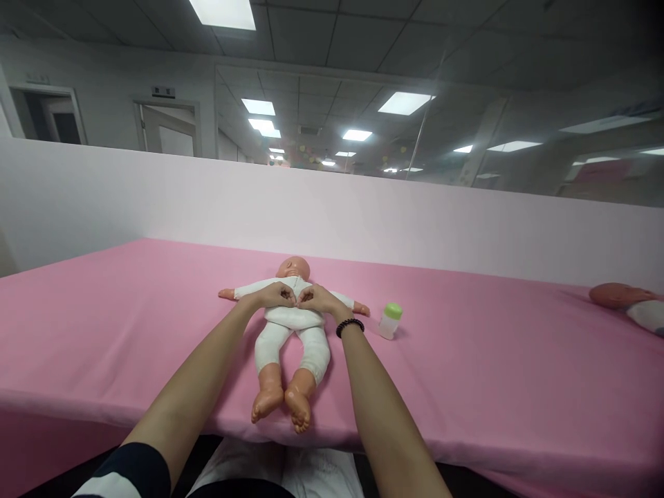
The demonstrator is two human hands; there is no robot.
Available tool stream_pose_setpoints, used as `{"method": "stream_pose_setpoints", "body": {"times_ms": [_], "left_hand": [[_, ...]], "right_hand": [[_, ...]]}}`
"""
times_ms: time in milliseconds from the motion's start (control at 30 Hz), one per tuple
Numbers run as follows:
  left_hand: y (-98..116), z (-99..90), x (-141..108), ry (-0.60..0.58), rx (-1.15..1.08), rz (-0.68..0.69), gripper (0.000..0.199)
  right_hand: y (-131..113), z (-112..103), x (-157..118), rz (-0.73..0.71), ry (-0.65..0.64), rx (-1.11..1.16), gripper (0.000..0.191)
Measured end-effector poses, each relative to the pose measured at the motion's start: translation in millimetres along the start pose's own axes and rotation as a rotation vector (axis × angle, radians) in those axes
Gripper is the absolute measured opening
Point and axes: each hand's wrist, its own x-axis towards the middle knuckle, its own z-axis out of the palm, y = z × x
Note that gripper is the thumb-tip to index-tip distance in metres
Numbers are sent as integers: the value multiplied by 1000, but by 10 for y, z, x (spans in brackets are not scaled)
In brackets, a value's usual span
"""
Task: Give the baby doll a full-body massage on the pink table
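A baby doll [294, 318] in white clothes lies on its back on the pink-covered table, head away from me, feet near the front edge. Both its arms stretch out sideways. My left hand [277, 295] is closed in a pinch at the front of the doll's white top [298, 282]. Mirroring it, my right hand [315, 299], with a dark beaded bracelet at the wrist, pinches the same front. The fingertips of the two hands almost meet over the chest. Whatever small fastening they may hold is hidden.
To the right of the doll stands a small clear bottle with a green cap [391, 321]. Another doll [620, 297] lies partly in view at the table's far right. Behind the pink table cover [482, 360] rises a white partition [332, 214] with glass above it.
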Motion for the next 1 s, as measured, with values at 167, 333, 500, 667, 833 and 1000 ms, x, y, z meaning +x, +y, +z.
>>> {"method": "stream_pose_setpoints", "body": {"times_ms": [167,333,500,667,833,1000], "left_hand": [[-131,98,73,173,-41,-13,22],[-373,203,208,367,-44,-23,26],[-453,242,304,386,105,-28,14],[-423,250,308,559,125,-137,13],[-341,263,306,584,226,-210,16],[-235,277,288,588,291,-239,12]], "right_hand": [[14,7,22,-37,91,70,13],[31,71,44,-18,279,-13,11],[25,122,66,11,287,-99,12],[78,133,118,4,414,-46,8],[152,216,209,-20,472,-177,8],[186,251,272,-46,502,-264,12]]}}
